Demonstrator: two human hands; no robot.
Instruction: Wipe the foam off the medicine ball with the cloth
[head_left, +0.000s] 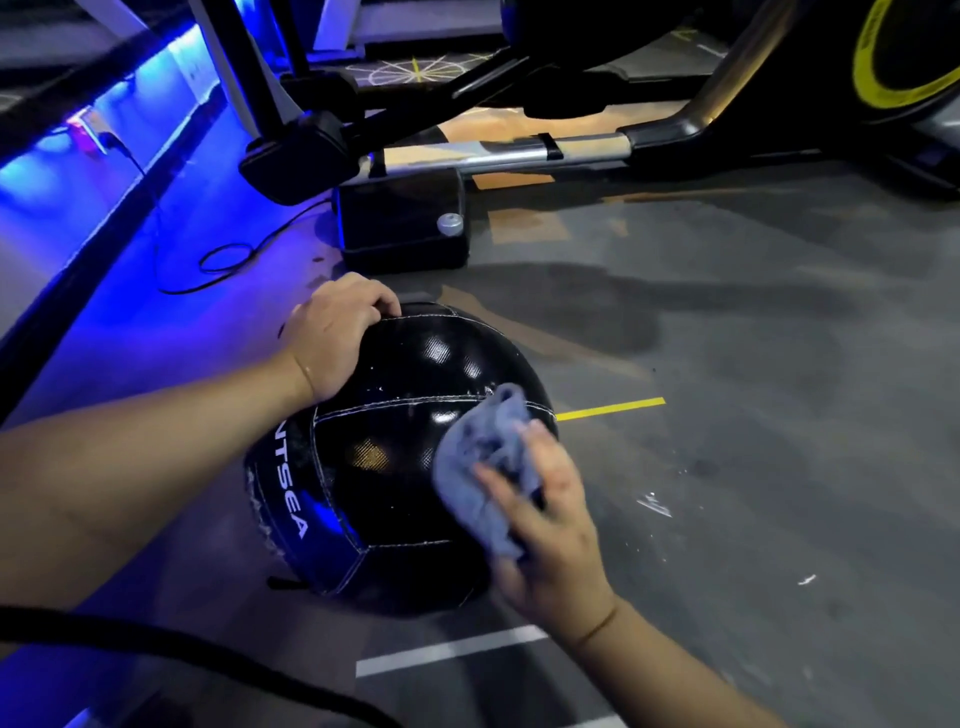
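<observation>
Nearest, right hand (545, 525): fingers closing around a bunched blue-grey cloth (485, 467), pressing it against the right flank of the medicine ball (395, 457). Ball: black, stitched, sitting on the grey floor (753, 415), a few pale foam flecks showing near the upper seam. Left hand (332, 343): spreading open over the ball's far top, bracing, gripping nothing else. Beyond: exercise machine base (402, 223) and a loose cable (228, 260). Risk, judged: wet surface letting the ball roll, or the wadded cloth smearing foam.

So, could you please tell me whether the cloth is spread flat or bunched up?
Bunched up: the cloth is crumpled in the right hand against the medicine ball.
</observation>
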